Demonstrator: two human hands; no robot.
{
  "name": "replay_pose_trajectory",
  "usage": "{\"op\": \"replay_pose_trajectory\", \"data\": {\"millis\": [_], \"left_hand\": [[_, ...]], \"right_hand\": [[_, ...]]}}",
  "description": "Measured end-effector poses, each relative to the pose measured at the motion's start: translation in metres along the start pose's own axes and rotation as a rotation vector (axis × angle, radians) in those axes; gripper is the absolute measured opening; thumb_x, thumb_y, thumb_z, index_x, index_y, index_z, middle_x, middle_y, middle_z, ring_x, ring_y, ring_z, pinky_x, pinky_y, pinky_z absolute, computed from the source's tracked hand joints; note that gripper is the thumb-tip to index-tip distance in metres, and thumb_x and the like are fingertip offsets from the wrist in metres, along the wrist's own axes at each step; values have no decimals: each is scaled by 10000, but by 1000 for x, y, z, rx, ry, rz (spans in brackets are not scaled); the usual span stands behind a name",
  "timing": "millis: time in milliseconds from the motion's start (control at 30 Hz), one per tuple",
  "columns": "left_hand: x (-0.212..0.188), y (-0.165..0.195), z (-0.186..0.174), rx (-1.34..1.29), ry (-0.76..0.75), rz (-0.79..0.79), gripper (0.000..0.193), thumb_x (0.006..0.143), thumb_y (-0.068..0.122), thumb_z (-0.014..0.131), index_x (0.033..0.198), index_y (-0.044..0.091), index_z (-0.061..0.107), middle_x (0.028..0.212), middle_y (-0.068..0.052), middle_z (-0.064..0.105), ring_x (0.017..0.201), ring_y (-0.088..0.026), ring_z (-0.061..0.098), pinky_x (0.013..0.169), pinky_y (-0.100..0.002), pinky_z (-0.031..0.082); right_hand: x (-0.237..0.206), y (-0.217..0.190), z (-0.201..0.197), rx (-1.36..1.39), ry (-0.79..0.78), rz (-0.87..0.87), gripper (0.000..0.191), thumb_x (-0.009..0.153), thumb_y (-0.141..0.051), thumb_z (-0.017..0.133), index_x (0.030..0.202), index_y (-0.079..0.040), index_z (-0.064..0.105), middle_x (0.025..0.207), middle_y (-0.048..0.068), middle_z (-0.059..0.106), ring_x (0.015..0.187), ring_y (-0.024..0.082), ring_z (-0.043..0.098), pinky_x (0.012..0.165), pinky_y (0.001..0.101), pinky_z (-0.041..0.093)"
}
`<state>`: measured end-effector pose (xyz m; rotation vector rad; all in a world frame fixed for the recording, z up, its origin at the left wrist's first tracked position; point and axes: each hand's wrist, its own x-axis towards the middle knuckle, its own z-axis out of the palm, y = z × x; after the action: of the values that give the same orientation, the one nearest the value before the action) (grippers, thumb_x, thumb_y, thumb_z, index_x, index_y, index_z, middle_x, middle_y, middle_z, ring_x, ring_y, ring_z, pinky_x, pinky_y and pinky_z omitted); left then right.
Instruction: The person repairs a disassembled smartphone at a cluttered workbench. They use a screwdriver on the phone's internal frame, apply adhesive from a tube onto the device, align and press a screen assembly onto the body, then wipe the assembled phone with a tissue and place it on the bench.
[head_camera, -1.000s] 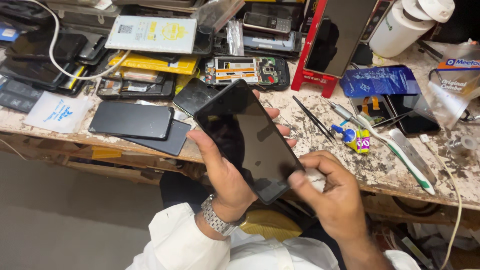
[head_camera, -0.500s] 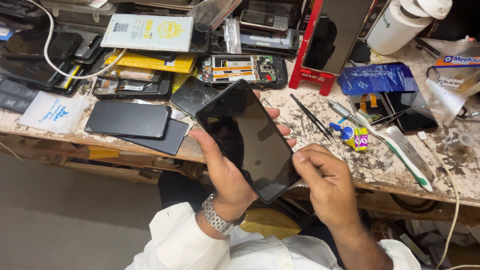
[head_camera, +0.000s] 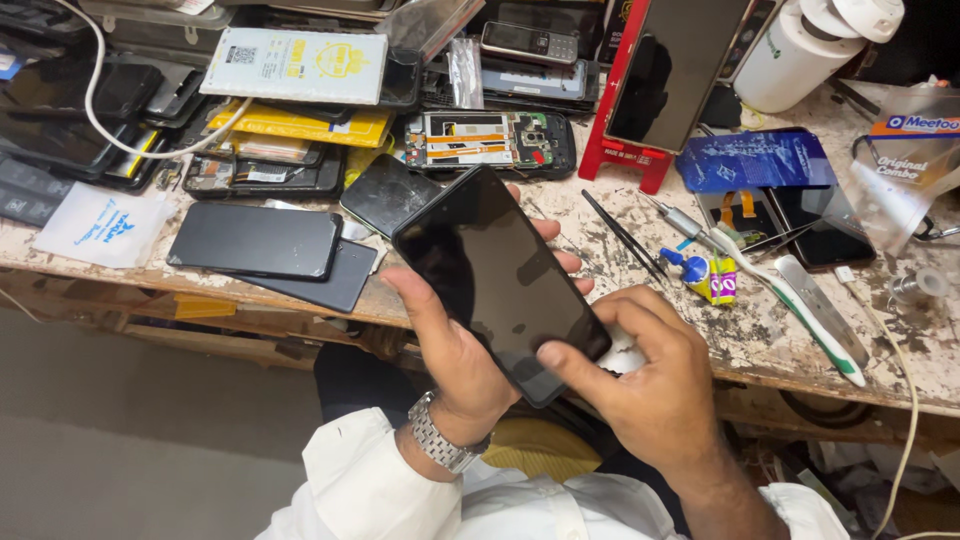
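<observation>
Left hand cradles black smartphone screen-up, steadying it; right hand pinches its 5-o'clock corner, thumb on glass.

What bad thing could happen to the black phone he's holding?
The phone is held over the bench edge, with only the left hand cradling it, so it might slip and fall. The right hand thumb presses its lower corner, which could strain the glass. Tweezers nearby might scratch it.

Bright, even light falls from above onto the workbench. The black phone screen carries soft reflections, no harsh glare. Focus stays sharp; edges bend slightly; the floor beneath sits dimmer.
</observation>
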<state>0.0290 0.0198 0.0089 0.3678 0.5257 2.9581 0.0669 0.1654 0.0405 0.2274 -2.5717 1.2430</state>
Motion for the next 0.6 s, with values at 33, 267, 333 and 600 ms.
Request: {"op": "replay_pose_trajectory", "data": {"millis": [33,267,333,600], "left_hand": [[0,0,-1,3,1,-3,1037,942,843,179,1626,80,338,1352,-171,560,1147,-287,606,1035,-471,525],[-1,-1,-5,13,15,-2,1019,956,833,173,1578,50,371,1352,-175,571,1151,-296,620,1033,-473,528],[-1,-2,-5,18,9,11,1010,978,825,182,1596,53,385,1341,-177,577,1150,-295,619,1047,-469,523],[5,-4,-2,-89,32,14,972,1008,815,180,1564,52,412,1305,-178,597,1099,-303,637,986,-498,540]], "right_hand": [[2,-1,0,30,8,6,268,778,-188,846,861,20,698,827,62,669,741,143,651,665,282,505],[6,15,1,177,-20,61,218,987,-138,651,884,46,706,771,40,648,670,101,555,605,256,434],[4,22,3,196,-21,94,249,1014,-136,625,871,58,689,744,42,614,642,95,502,577,254,400],[-1,40,0,337,8,84,306,1063,-153,550,900,64,693,867,52,667,776,89,586,710,215,466]]}}
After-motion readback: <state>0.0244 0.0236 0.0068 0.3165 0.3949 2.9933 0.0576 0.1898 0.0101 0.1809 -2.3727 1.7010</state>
